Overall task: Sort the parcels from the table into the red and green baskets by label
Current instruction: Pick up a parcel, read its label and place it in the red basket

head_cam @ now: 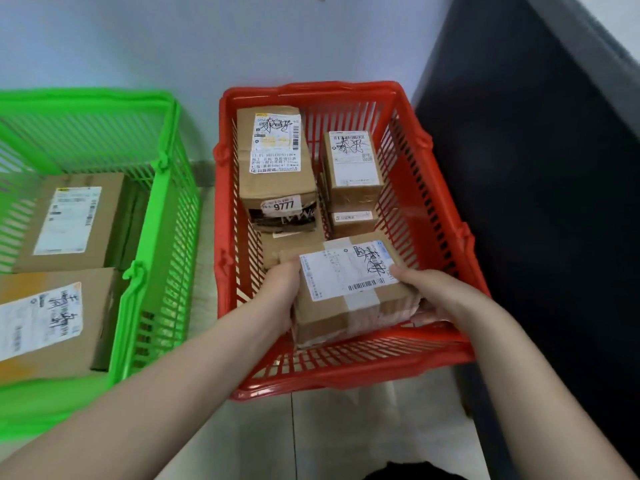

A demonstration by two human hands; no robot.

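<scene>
— Where is the parcel?
— I have the taped parcel [349,285] low inside the red basket [346,372], at its near end, label up. I cannot tell whether it rests on anything.
— And the hands?
— My left hand [280,292] grips its left side and my right hand [429,296] grips its right side, thumb on top.
— What lies around it?
— Behind it, in the same basket, I see a tall box [277,168] marked 9777 and a smaller box [353,164] just beside that. The green basket [162,209] stands just left, with two labelled boxes [69,220] inside.
</scene>
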